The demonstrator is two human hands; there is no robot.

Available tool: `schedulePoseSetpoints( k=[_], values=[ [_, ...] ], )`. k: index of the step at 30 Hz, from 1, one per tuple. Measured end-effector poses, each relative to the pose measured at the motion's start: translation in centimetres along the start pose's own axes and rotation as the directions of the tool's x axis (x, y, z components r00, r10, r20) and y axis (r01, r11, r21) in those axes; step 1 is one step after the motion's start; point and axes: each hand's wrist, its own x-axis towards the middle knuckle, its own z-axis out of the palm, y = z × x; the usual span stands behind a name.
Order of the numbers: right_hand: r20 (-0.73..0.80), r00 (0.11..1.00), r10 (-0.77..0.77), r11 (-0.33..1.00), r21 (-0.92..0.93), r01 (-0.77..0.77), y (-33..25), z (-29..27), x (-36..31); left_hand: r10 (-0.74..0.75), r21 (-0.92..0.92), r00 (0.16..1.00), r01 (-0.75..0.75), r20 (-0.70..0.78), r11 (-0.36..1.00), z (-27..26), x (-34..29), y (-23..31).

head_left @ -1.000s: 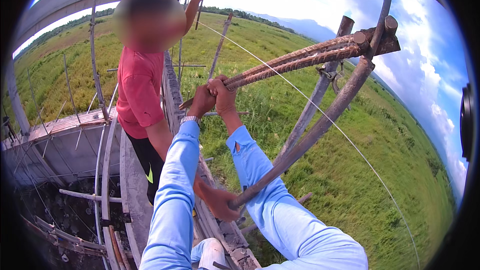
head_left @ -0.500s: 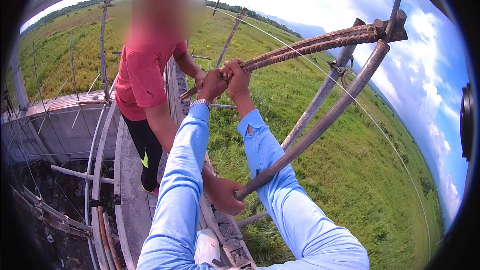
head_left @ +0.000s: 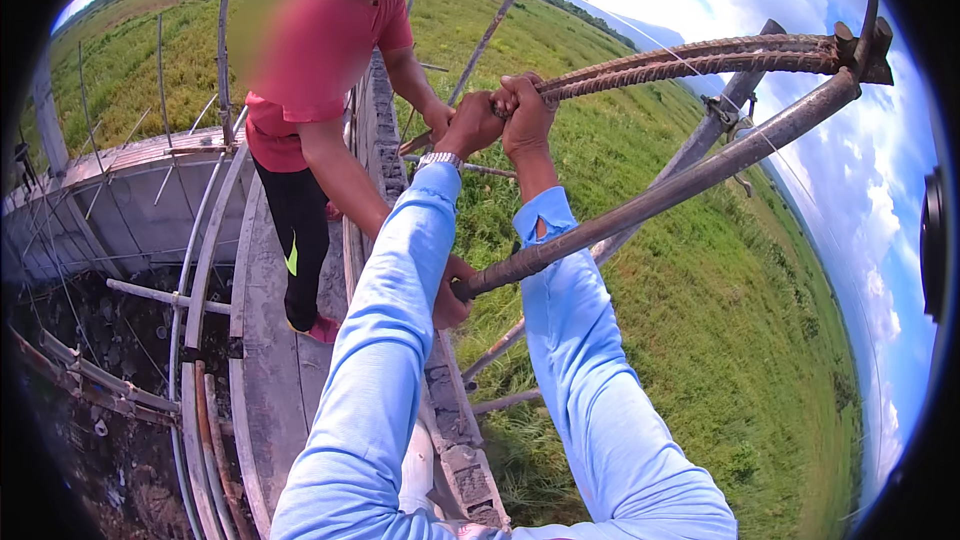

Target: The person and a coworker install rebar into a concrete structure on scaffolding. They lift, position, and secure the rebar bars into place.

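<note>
Both my arms, in light blue sleeves, reach forward side by side. My left hand [head_left: 474,128], with a metal watch at its wrist, is closed around the near part of the brown ribbed rebar [head_left: 690,62]. Close beside it, my right hand [head_left: 527,120] wraps the same rebar. The rebar curves up to the far right, where it passes between short pegs at the head of a long steel pipe [head_left: 680,180]. This pipe slants over my right forearm. A co-worker's hand [head_left: 436,120] touches the rebar's near end; their other hand [head_left: 456,296] holds the pipe's lower end.
The co-worker in a red shirt [head_left: 330,50] stands at left on a plank walkway [head_left: 275,380]. A rough concrete wall top [head_left: 455,410] runs below my arms. Scaffold poles [head_left: 730,110] rise at right, a thin line crosses there, and grass lies far below. Rubble fills a pit [head_left: 110,450] at left.
My hands and the rebar sit further right and slightly higher in the picture, partly because the view has shifted. The pipe's lower end, with the co-worker's hand, has risen and lies flatter.
</note>
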Motion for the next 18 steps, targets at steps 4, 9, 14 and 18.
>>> schedulePoseSetpoints(
  k=[4,9,14,18],
  values=[
    [-0.039,0.999,0.001,1.0,-0.005,-0.001,-0.3,0.5,0.0,-0.001,-0.041,0.997,0.004,0.071,0.999,-0.4,0.5,-0.6],
    [0.01,1.0,-0.023,0.999,-0.031,0.023,-0.5,0.4,-0.2,-0.037,0.077,0.983,0.023,0.178,0.997,-0.2,1.4,-1.8],
    [0.012,1.0,-0.028,0.997,-0.07,0.029,-0.5,-0.2,-0.4,-0.027,0.092,0.965,0.003,0.262,0.996,-0.5,1.1,-2.1],
    [-0.003,0.998,-0.06,0.996,-0.069,0.059,-0.5,-0.2,-0.6,0.03,0.148,0.955,-0.077,0.296,0.986,-0.6,1.0,-2.7]
  ],
)
